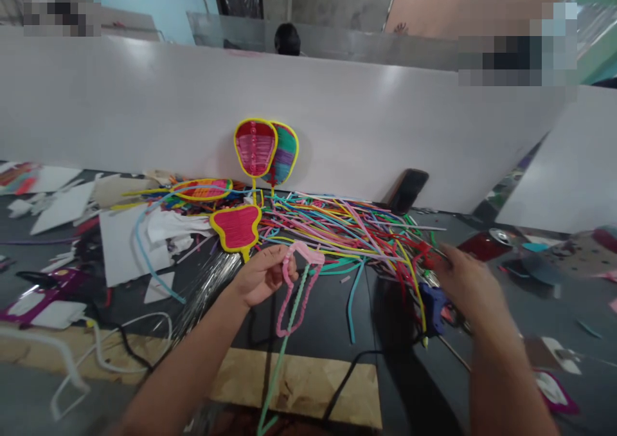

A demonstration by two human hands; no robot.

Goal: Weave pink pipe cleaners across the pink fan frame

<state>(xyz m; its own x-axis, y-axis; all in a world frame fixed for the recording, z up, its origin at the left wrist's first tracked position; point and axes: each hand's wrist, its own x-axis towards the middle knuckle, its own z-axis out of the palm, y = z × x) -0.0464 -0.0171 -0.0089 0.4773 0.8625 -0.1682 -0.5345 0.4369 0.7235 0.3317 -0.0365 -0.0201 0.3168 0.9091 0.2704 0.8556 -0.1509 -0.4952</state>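
My left hand (263, 274) is closed in a pinch on a pink fuzzy-stem loop (315, 256), twisted into an elongated outline. A pale green fuzzy stem (278, 365) runs down through the loop and hangs below it. My right hand (470, 288) reaches over the right end of a pile of colourful fuzzy stems (337, 227), by a blue glue gun (434, 307). Its fingers are blurred and partly hidden, so whatever they touch is unclear. Beyond my left hand lies a red panel with a yellow rim (236, 227).
Two yellow-rimmed fan shapes (255, 146) lean against the white partition (361, 114). A phone (409, 190) and a soda can (486, 244) are at the right. White card scraps (130, 249) and cables (139, 320) lie at the left. Brown cardboard (332, 384) lines the front edge.
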